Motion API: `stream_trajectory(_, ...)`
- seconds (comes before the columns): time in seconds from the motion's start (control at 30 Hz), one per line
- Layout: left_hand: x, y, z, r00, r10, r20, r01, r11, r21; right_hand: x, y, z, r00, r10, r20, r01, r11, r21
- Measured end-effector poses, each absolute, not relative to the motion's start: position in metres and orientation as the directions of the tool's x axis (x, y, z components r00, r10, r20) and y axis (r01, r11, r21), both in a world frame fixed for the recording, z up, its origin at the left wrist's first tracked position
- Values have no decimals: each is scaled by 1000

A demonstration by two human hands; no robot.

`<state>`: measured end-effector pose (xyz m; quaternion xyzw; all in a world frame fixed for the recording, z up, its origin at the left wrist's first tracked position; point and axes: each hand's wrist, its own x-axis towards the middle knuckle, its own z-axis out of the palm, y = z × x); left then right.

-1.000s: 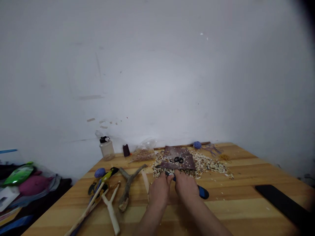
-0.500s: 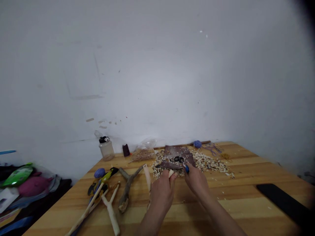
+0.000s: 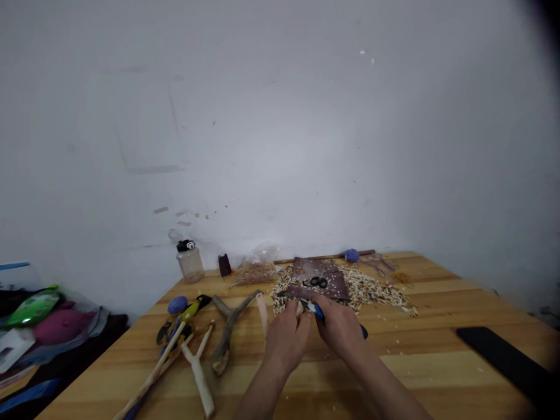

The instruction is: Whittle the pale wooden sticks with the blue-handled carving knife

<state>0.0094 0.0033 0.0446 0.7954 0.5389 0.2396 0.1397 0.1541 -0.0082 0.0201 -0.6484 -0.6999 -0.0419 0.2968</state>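
My left hand is closed around a pale peeled forked branch, with one prong rising beside the hand and a short tip showing at its thumb. My right hand grips a blue-handled knife, whose blade lies against that tip. The two hands nearly touch, and they hide the branch's middle. Just beyond them, a dark brown leather mat lies on a spread of wood shavings, with black-handled scissors on it.
On the wooden table stand a plastic bottle, a dark spool and a bag of shavings. A bark-covered forked branch and peeled sticks lie left. A flat black object lies right.
My hands have come together again after moving apart. The knife has shifted left and now rests at the branch tip, and the branch is raised in my left hand.
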Motion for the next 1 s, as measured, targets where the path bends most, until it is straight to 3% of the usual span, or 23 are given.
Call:
stream_trajectory(0.2, 11, 0, 45, 311, 917, 252, 781, -397, 482, 151, -11, 20, -5, 880, 474, 953, 148, -263)
stream_trajectory(1.0, 12, 6, 40, 296, 917, 268, 793, -393, 466, 146, -9, 18, 52, 900, 433, 974, 51, -221)
